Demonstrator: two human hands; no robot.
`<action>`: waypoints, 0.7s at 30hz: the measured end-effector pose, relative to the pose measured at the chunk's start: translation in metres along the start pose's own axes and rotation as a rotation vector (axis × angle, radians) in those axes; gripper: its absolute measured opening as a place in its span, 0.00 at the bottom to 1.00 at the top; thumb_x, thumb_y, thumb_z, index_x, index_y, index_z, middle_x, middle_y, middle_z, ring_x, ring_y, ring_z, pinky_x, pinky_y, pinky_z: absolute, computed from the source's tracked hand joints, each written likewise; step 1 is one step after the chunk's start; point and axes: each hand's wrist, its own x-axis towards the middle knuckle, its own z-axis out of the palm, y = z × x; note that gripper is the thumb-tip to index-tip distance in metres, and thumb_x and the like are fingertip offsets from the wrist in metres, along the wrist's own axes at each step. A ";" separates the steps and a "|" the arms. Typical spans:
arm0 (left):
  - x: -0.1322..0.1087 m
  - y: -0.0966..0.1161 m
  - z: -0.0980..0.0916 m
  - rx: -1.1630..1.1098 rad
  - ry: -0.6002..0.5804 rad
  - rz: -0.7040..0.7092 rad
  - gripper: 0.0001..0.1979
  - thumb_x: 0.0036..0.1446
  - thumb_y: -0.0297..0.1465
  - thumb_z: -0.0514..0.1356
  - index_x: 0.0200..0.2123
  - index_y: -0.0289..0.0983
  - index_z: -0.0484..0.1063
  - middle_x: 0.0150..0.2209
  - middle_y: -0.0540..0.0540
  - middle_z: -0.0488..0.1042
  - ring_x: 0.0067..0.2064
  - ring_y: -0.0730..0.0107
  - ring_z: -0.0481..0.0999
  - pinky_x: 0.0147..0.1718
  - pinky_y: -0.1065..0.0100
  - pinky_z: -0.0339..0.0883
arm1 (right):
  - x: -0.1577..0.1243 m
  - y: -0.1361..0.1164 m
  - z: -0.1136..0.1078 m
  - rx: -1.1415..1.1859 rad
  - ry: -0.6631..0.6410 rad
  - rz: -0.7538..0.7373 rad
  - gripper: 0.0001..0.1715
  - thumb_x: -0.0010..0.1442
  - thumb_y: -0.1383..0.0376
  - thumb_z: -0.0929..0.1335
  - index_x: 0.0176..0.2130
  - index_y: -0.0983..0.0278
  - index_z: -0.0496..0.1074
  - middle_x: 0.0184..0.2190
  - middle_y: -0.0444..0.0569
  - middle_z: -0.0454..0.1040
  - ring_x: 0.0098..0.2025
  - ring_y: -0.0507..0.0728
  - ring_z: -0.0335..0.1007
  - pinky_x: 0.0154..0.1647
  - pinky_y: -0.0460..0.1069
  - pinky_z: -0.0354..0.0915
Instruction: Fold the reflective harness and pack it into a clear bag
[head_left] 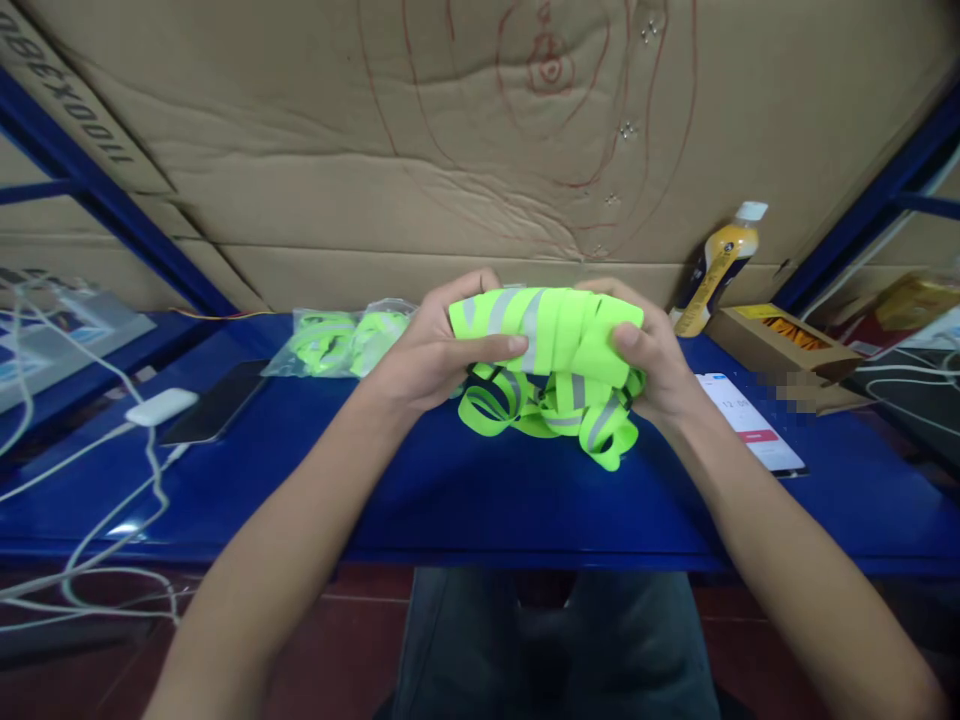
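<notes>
A bundle of neon yellow-green reflective straps point(559, 335) with silver-grey stripes is held up over the blue table, folded into a wide band with loose loops hanging below. My left hand point(457, 340) grips its left end, thumb lying across the front and fingers behind. Round the right end closes my right hand point(652, 345), its thumb pressed on the front face. Most of the fingers of both hands are hidden behind the straps. Behind my left hand, clear plastic bags point(345, 340) with similar neon straps lie on the table.
On the blue table point(525, 520), a dark phone point(217, 403) and white cables point(154, 480) lie left. A lit phone point(754, 425), a yellow-labelled bottle point(720, 265) and an open cardboard box point(784, 340) are right. A cardboard wall point(300, 200) stands behind.
</notes>
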 end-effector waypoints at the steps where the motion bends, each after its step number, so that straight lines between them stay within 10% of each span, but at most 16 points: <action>1: 0.001 0.000 0.001 -0.016 0.024 0.021 0.27 0.47 0.34 0.81 0.32 0.39 0.62 0.27 0.55 0.65 0.25 0.77 0.67 0.21 0.73 0.63 | 0.000 0.001 -0.001 -0.037 0.012 0.007 0.27 0.59 0.41 0.76 0.42 0.59 0.78 0.35 0.46 0.76 0.34 0.56 0.73 0.31 0.50 0.70; 10: 0.008 -0.005 -0.008 -0.015 0.353 0.310 0.29 0.50 0.41 0.80 0.35 0.41 0.61 0.36 0.51 0.73 0.41 0.63 0.82 0.35 0.65 0.80 | 0.001 -0.002 -0.001 -0.290 -0.029 -0.026 0.26 0.56 0.43 0.79 0.36 0.62 0.77 0.31 0.44 0.75 0.31 0.53 0.69 0.30 0.47 0.66; 16: 0.011 -0.010 -0.021 0.375 0.285 0.425 0.22 0.67 0.55 0.64 0.42 0.44 0.65 0.42 0.46 0.76 0.50 0.57 0.80 0.39 0.56 0.79 | 0.003 0.012 0.003 -0.595 0.124 -0.172 0.20 0.66 0.48 0.74 0.38 0.63 0.79 0.33 0.46 0.79 0.35 0.55 0.72 0.39 0.51 0.71; 21: 0.010 -0.011 -0.026 0.508 0.422 0.464 0.27 0.62 0.58 0.67 0.41 0.43 0.65 0.37 0.50 0.72 0.48 0.61 0.77 0.38 0.57 0.73 | 0.008 0.017 -0.013 -0.370 -0.081 -0.033 0.32 0.65 0.38 0.71 0.48 0.62 0.80 0.45 0.51 0.84 0.45 0.60 0.80 0.46 0.54 0.77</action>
